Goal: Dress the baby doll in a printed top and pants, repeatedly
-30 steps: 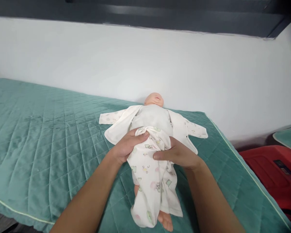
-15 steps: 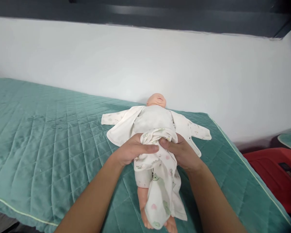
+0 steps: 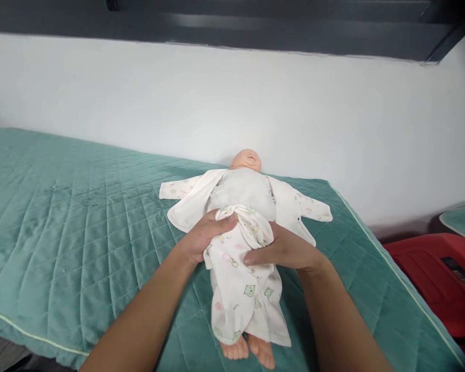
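Observation:
A baby doll (image 3: 246,159) lies on its back, head toward the wall and bare feet (image 3: 234,349) toward me. Around its torso a white baby shirt (image 3: 189,209) is spread open, sleeves out to both sides. A white baby garment (image 3: 236,289) with green and pink prints is bunched at the hips and drapes over both legs. My left hand (image 3: 205,235) grips its gathered top on the left, thumb above and fingers mostly hidden. On the other side my right hand (image 3: 287,247) grips the cloth, thumb across the front, fingers behind.
A green quilted cover (image 3: 101,232) lies under the doll. Behind it rises a white wall (image 3: 232,103), with a dark beam (image 3: 232,26) above. Past the cover's right edge stands a red plastic object (image 3: 430,274).
The garment's lower cloth has spread left and now drapes over both shins, with only the feet showing. My right thumb has moved lower on it; my left thumb is slightly higher.

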Motion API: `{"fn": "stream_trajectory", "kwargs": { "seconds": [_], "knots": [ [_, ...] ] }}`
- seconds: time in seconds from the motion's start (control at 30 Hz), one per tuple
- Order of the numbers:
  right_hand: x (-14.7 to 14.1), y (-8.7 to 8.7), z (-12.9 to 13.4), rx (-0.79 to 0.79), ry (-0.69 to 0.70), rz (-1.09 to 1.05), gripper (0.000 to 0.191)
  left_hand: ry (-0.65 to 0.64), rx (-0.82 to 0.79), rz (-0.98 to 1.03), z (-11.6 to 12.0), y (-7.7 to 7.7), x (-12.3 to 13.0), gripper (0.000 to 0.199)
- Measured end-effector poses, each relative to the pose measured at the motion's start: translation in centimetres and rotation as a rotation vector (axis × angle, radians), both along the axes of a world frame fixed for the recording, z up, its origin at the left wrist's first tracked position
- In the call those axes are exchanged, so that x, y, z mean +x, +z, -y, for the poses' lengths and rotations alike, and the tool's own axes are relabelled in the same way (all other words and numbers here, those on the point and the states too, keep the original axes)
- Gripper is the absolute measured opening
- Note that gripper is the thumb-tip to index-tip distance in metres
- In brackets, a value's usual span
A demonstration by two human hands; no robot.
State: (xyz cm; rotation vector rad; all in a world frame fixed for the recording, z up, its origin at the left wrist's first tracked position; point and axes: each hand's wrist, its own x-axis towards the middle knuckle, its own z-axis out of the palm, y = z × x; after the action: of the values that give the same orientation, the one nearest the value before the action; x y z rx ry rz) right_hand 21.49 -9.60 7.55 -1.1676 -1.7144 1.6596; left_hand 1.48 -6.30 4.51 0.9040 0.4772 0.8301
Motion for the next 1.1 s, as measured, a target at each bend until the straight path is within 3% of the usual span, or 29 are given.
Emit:
{"fn": "stream_trajectory", "kwargs": {
  "seconds": [0.23, 0.43, 0.57, 0.8, 0.97, 1.1],
  "knots": [
    [-0.7, -0.2, 0.2, 0.037, -0.055, -0.077, 0.044, 0.029, -0.005, -0.032, 0.6, 1.0, 0.2, 0.054],
    [-1.0, -0.1, 0.4, 0.102, -0.096, -0.103, 0.043, 0.178, 0.016, 0.043, 2.5, 1.1, 0.9, 0.047],
    [-1.0, 0.1, 0.4, 0.232, -0.108, -0.080, 0.034, 0.251, -0.036, 0.058, 5.4, 1.5, 1.3, 0.045],
    [-2.1, -0.1, 0.5, 0.551, -0.099, 0.203, 0.015, 0.463, -0.227, -0.001, 11.4, 3.5, 1.6, 0.040],
    [-2.7, -0.6, 0.7, 0.591, -0.046, 0.327, 0.013, 0.488, -0.425, -0.102, 15.2, 4.5, 2.0, 0.041],
    [-2.5, -0.7, 0.8, 0.603, -0.027, 0.429, 0.013, 0.569, -0.389, -0.027, 17.6, 4.4, 2.5, 0.042]
  ]
}}
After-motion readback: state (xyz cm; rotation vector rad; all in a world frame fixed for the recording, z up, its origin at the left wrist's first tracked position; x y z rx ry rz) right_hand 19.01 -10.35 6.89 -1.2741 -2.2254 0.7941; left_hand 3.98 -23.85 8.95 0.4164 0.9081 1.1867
